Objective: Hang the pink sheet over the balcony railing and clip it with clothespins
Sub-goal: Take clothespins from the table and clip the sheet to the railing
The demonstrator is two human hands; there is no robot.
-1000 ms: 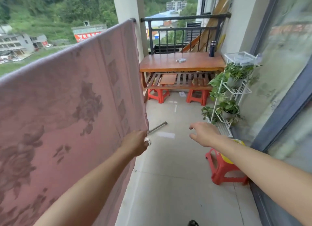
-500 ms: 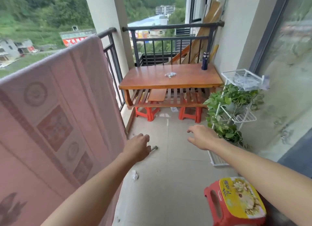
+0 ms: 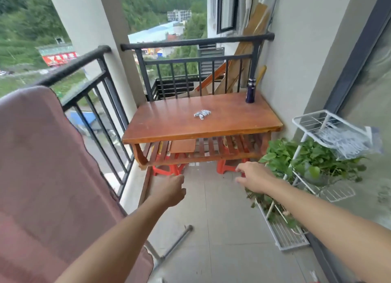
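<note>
The pink sheet point(image 3: 44, 166) hangs draped over the black balcony railing point(image 3: 80, 60) on the left, covering its near part. A small pile of metal clothespins point(image 3: 202, 114) lies on the top of the wooden table point(image 3: 169, 126) ahead. My left hand point(image 3: 171, 190) is out in front, empty, fingers loosely curled, apart from the sheet's edge. My right hand point(image 3: 254, 179) reaches forward at about the same height, fingers apart, holding nothing. Both hands are well short of the table.
A dark bottle point(image 3: 251, 90) stands at the table's far right corner. Red stools point(image 3: 167, 169) sit under the table. A white wire rack with potted plants point(image 3: 313, 162) lines the right wall. A metal pipe point(image 3: 175, 244) lies on the tiled floor.
My left hand has let go of the sheet's edge. The view has moved forward along the balcony, so the table and clothespins are closer and the sheet has slid to the left.
</note>
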